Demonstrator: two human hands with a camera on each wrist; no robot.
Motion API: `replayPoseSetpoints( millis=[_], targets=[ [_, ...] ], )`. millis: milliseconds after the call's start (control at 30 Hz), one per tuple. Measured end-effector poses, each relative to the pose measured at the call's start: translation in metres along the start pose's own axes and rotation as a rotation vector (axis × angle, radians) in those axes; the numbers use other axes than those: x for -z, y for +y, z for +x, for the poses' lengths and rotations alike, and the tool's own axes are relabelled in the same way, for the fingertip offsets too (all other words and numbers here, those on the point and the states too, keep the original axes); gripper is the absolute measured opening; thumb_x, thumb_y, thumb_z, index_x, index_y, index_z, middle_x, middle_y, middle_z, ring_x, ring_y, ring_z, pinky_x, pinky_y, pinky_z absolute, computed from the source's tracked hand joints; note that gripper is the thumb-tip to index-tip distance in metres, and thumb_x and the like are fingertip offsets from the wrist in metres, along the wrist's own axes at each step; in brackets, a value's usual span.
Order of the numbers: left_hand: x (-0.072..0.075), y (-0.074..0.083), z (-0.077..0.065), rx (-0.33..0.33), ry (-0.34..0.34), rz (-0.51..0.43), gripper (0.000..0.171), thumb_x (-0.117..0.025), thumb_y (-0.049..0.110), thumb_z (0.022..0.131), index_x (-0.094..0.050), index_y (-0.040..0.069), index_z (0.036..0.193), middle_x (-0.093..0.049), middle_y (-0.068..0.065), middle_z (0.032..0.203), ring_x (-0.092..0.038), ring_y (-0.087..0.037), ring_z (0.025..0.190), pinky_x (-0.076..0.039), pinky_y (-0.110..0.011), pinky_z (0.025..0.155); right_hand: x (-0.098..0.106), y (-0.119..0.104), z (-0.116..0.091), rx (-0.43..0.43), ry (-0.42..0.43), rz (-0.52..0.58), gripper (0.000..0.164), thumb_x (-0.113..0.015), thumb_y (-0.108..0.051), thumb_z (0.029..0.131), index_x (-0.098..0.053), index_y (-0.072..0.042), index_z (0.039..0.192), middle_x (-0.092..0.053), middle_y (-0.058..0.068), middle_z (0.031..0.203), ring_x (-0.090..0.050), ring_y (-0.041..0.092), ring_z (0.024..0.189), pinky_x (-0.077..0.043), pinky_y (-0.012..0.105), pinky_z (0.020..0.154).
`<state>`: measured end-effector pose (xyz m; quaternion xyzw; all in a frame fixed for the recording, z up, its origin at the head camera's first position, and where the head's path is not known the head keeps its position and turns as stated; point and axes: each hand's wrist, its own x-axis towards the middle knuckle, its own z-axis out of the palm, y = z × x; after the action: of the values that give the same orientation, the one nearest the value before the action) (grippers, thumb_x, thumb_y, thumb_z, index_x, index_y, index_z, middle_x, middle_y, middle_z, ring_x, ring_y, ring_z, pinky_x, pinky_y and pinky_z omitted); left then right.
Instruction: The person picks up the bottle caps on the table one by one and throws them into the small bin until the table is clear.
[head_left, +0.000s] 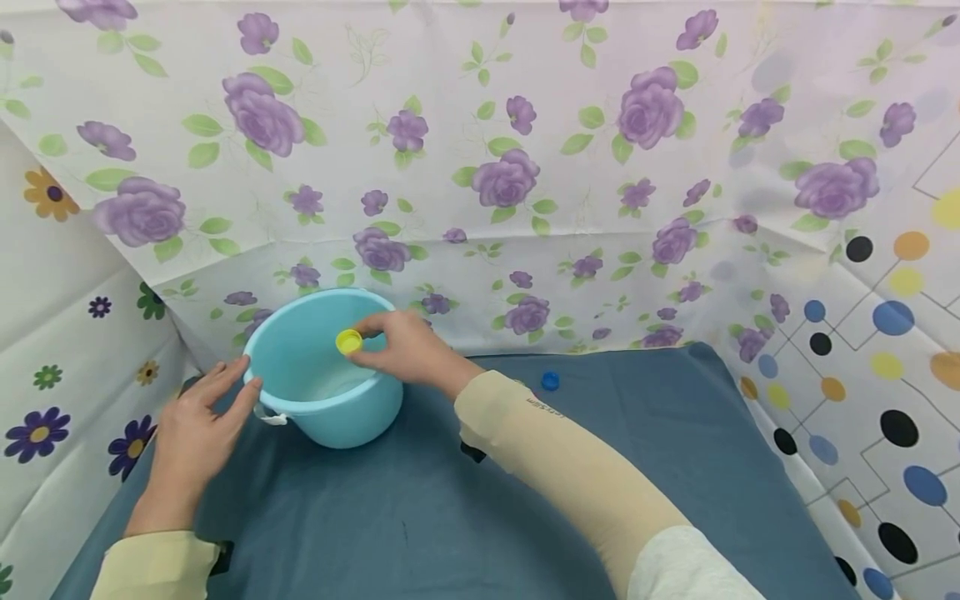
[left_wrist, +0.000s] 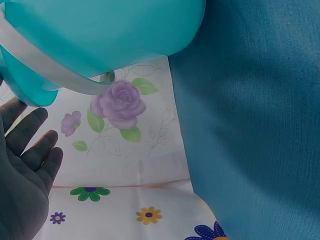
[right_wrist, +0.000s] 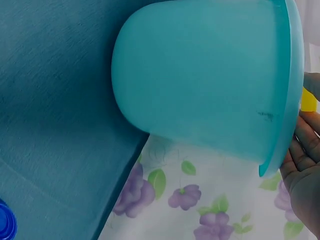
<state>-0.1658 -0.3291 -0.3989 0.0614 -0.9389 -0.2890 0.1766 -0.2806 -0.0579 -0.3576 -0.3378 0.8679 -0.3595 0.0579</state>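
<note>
A light-blue bucket [head_left: 341,425] stands upright on the cloth near the back wall, its white handle [left_wrist: 50,60] hanging down the side. My right hand [head_left: 408,350] pinches a small yellow bottle cap [head_left: 348,341] between thumb and fingers, over the bucket's opening. In the right wrist view, the yellow cap shows just past the rim, partly covered by the fingers. My left hand [head_left: 198,429] rests its fingertips and thumb tip at the bucket's left rim, and in the left wrist view its other fingers are loosely extended beside the rim.
A blue bottle cap [head_left: 551,381] lies on the blue-grey cloth [head_left: 450,517] right of the bucket. Beside it, small items are mostly hidden behind my right sleeve [head_left: 555,450]. Flower-patterned sheeting [head_left: 465,275] rises at the back, and a dotted sheet [head_left: 870,350] at the right.
</note>
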Motion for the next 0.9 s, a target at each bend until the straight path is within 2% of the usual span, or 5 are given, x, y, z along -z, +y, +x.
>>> replayPoseSetpoints(
  millis=[267, 467, 800, 900],
  targets=[
    [-0.0003, 0.0015, -0.0001, 0.011, -0.003, -0.001, 0.054, -0.050, 0.054, 0.090, -0.039, 0.037, 0.140, -0.041, -0.007, 0.147, -0.034, -0.033, 0.138, -0.036, -0.072, 0.088, -0.0058, 0.0015, 0.0015, 0.008, -0.009, -0.009, 0.045, -0.066, -0.045, 0.083, -0.061, -0.024, 0.123, -0.063, -0.012, 0.117, -0.057, 0.006, 0.113, -0.050, 0.019, 0.087],
    [-0.0002, 0.0022, -0.0001, 0.012, -0.003, 0.001, 0.054, -0.050, 0.054, 0.090, -0.040, 0.037, 0.140, -0.041, -0.006, 0.147, -0.033, -0.032, 0.139, -0.035, -0.072, 0.088, -0.0047, 0.0033, -0.0009, 0.013, -0.030, -0.012, 0.046, -0.065, -0.045, 0.084, -0.059, -0.024, 0.125, -0.062, -0.009, 0.123, -0.056, 0.008, 0.118, -0.050, 0.021, 0.090],
    [0.0001, 0.0024, -0.0007, 0.018, -0.006, 0.008, 0.053, -0.049, 0.054, 0.091, -0.039, 0.037, 0.141, -0.039, -0.006, 0.148, -0.032, -0.033, 0.139, -0.034, -0.072, 0.089, -0.0043, 0.0044, -0.0021, 0.016, -0.040, -0.011, 0.045, -0.065, -0.045, 0.085, -0.060, -0.026, 0.125, -0.062, -0.008, 0.124, -0.055, 0.001, 0.116, -0.050, 0.020, 0.090],
    [0.0000, 0.0024, -0.0005, 0.019, -0.008, 0.006, 0.054, -0.049, 0.054, 0.091, -0.039, 0.037, 0.141, -0.039, -0.006, 0.148, -0.031, -0.032, 0.140, -0.034, -0.073, 0.089, -0.0032, 0.0057, -0.0024, 0.024, -0.040, -0.005, 0.044, -0.065, -0.044, 0.085, -0.060, -0.026, 0.124, -0.062, -0.008, 0.124, -0.055, 0.003, 0.116, -0.050, 0.020, 0.090]
  ],
)
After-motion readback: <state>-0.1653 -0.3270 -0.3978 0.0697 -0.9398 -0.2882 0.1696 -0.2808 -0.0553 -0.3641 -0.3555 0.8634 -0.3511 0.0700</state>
